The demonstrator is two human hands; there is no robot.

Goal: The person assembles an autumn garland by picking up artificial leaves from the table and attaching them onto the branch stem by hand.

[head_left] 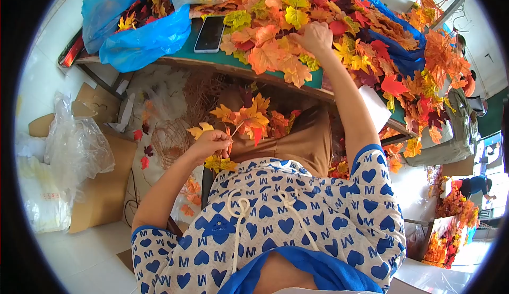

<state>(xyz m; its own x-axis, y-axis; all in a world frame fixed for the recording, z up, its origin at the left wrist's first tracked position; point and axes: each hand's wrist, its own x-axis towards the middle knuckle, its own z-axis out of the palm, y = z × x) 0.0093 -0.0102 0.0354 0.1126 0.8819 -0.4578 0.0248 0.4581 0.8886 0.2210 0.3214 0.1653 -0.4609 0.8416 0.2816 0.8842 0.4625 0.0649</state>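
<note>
left hand [213,143], nine o'clock, pinches leaves [251,118] by a stem [236,129], likely light, bendy, best held there; right hand [316,37], one o'clock: can't tell grip.

Green-topped worktable [213,58] spanning the upper field. The surrounding floor [87,259] is pale and tiled, brightly lit toward the right.

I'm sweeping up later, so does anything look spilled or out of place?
Yes: a few red leaves lie loose on the floor, apart from the leaf pile on the table, as if dropped.
</note>
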